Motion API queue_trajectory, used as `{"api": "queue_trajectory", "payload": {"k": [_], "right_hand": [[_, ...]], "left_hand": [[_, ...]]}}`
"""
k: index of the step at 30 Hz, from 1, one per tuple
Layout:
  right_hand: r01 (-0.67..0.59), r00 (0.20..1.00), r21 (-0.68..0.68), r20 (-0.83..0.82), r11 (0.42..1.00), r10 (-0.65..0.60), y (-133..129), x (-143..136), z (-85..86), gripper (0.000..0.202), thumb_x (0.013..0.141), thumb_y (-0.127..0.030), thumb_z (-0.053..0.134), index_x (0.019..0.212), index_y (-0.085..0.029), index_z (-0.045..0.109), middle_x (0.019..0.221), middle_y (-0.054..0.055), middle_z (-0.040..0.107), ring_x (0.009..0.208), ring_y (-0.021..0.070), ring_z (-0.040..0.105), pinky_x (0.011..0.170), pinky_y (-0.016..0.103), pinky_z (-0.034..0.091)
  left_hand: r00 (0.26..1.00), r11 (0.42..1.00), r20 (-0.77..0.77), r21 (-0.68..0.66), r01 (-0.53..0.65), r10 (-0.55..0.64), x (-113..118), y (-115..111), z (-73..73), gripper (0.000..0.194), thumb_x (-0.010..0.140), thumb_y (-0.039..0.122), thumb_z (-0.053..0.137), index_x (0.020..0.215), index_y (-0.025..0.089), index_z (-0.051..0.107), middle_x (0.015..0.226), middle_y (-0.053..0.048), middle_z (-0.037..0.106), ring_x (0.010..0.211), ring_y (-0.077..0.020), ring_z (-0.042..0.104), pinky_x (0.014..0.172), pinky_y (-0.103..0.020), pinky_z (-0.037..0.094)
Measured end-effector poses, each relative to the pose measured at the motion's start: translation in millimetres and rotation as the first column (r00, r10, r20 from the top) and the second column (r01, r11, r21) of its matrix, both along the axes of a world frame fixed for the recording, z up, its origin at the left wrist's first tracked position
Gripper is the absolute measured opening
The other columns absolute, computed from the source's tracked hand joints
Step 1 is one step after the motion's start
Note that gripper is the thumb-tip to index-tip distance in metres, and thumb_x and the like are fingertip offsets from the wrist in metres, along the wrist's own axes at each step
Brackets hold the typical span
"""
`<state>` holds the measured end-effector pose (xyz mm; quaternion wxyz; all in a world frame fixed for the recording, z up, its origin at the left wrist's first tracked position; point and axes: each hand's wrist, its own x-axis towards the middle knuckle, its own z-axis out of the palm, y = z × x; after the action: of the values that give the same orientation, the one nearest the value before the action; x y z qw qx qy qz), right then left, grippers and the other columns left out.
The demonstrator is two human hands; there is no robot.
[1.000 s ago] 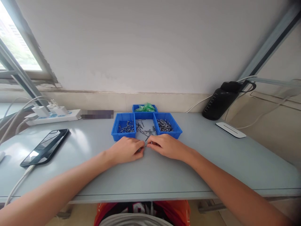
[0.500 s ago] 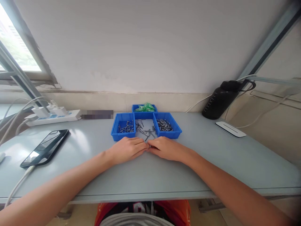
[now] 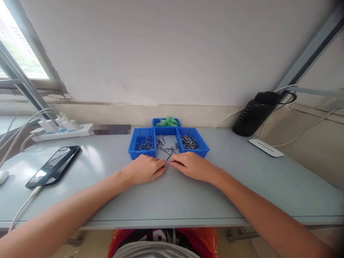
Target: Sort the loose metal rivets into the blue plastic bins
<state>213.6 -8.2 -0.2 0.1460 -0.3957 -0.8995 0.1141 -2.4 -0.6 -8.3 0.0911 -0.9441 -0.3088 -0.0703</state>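
With my left hand [image 3: 145,169] and right hand [image 3: 191,166] pinched nearly closed on one small screw [image 3: 167,166] at the bench's [image 3: 172,200] loose pile [image 3: 167,147], I'd lift it clear, gripping lightly.

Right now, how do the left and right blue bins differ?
The left blue bin holds fewer screws, scattered with bare floor showing; the right blue bin holds a denser heap. The left hand lies before the left one, the right hand before the right. Both are alike in shape and colour.

Bright daylight from window [image 3: 18,53] at left, wide-angle bending at edges, sharp centre.
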Motion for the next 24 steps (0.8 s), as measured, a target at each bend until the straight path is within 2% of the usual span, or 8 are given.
{"api": "queue_trajectory", "payload": {"k": [5, 12, 18, 21, 24], "right_hand": [[-0.008, 0.999, 0.016, -0.033, 1.0, 0.009, -0.5, -0.3, 1.0, 0.031, 0.096, -0.038, 0.037, 0.076, -0.021, 0.053, 0.067, -0.001, 0.056, 0.064, 0.0134, 0.053, 0.059, 0.026, 0.035], [-0.011, 1.0, 0.008, -0.013, 1.0, 0.012, 4.4, 2.6, -2.7, 0.028, 0.096, -0.033, 0.036, 0.083, -0.021, 0.059, 0.073, 0.001, 0.062, 0.068, 0.0147, 0.056, 0.062, 0.026, 0.036], [-0.093, 0.995, -0.044, 0.021, 0.995, 0.094, 5.4, -0.2, -9.0, 0.028, 0.095, -0.031, 0.038, 0.081, -0.021, 0.06, 0.079, 0.002, 0.065, 0.072, 0.0153, 0.059, 0.063, 0.026, 0.037], [-0.095, 0.995, -0.047, 0.016, 0.994, 0.096, 4.6, -1.6, -9.1, 0.029, 0.095, -0.031, 0.038, 0.078, -0.02, 0.059, 0.078, 0.002, 0.066, 0.071, 0.0149, 0.059, 0.062, 0.026, 0.037], [-0.069, 0.997, -0.054, 0.03, 0.996, 0.071, 3.6, -1.1, -6.3, 0.029, 0.095, -0.03, 0.038, 0.079, -0.02, 0.059, 0.077, 0.002, 0.065, 0.069, 0.015, 0.058, 0.06, 0.026, 0.037]], "left_hand": [[1.0, 1.0, -0.007, 0.014, 0.001, -0.001, 0.5, -2.3, 2.7, 0.025, 0.096, 0.029, 0.035, 0.082, 0.019, 0.053, 0.063, 0.001, 0.061, 0.054, -0.0138, 0.059, 0.046, -0.025, 0.028], [0.998, 0.998, 0.004, 0.027, -0.059, 0.059, 1.3, -2.2, 6.3, 0.027, 0.097, 0.029, 0.032, 0.081, 0.019, 0.052, 0.064, 0.002, 0.061, 0.056, -0.0135, 0.058, 0.047, -0.026, 0.028], [0.992, 0.996, 0.117, 0.082, 0.041, -0.051, -0.3, -0.4, 2.9, 0.024, 0.097, 0.03, 0.036, 0.088, 0.019, 0.055, 0.071, 0.002, 0.062, 0.064, -0.0117, 0.059, 0.053, -0.024, 0.034], [0.984, 0.992, 0.135, 0.076, 0.102, -0.112, -0.8, -0.9, 2.1, 0.025, 0.097, 0.031, 0.035, 0.088, 0.018, 0.055, 0.072, 0.001, 0.062, 0.065, -0.0107, 0.058, 0.056, -0.024, 0.036], [0.986, 0.992, 0.13, 0.084, 0.098, -0.108, -1.0, -1.5, 3.0, 0.028, 0.098, 0.031, 0.034, 0.082, 0.018, 0.053, 0.069, 0.001, 0.06, 0.061, -0.0107, 0.057, 0.054, -0.024, 0.034]]}}
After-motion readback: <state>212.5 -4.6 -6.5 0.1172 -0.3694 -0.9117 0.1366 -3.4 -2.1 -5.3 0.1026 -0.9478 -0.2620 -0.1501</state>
